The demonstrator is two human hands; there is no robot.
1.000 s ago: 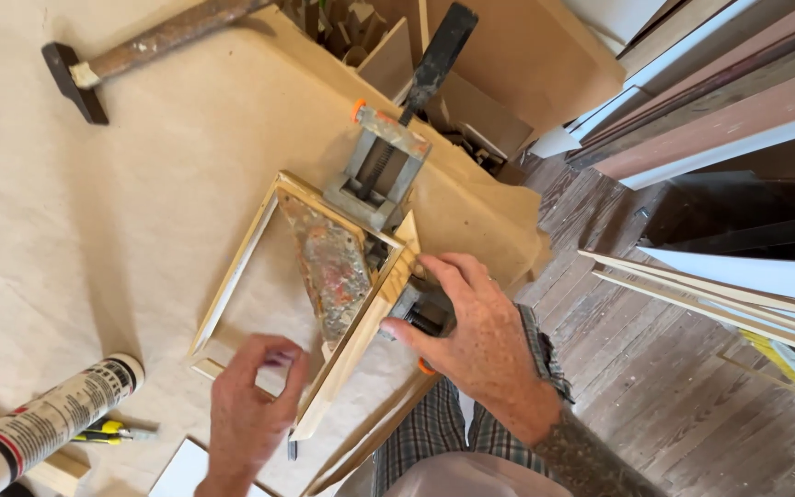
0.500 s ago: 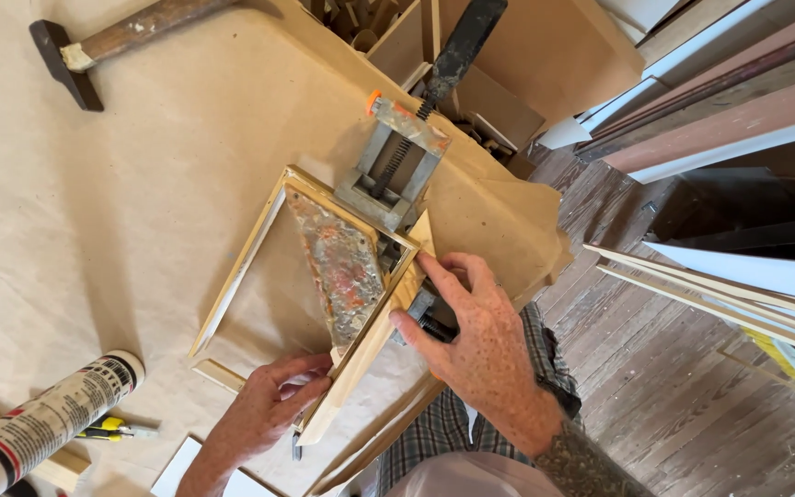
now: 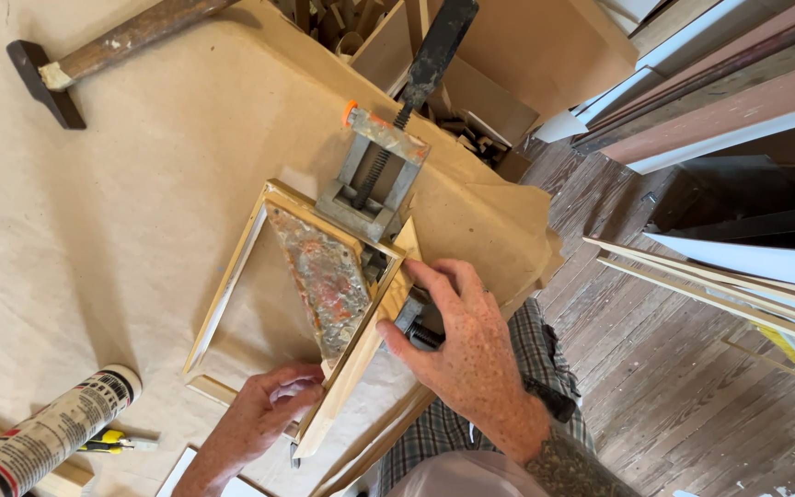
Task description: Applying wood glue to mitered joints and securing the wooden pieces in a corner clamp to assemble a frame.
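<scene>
A light wooden frame [image 3: 232, 276] lies on a paper-covered bench, its corner held in a metal corner clamp [image 3: 333, 267] with a stained triangular plate. My right hand [image 3: 462, 340] is closed on the clamp's dark screw handle [image 3: 420, 333] at the near side. My left hand [image 3: 264, 414] holds the near end of the frame's right-hand wooden strip [image 3: 361, 354]. A second screw with a black handle [image 3: 434, 55] runs from the clamp toward the far side.
A hammer [image 3: 85, 64] lies at the far left of the bench. A caulk tube [image 3: 43, 437] and a small yellow tool [image 3: 112, 442] sit near left. Boxes of wood scraps [image 3: 453, 110] stand behind the clamp. Long mouldings [image 3: 729, 101] lean at right over a plank floor.
My left hand has shifted right and forward to grip the near end of the wooden strip. My right hand has stayed on the clamp's screw handle.
</scene>
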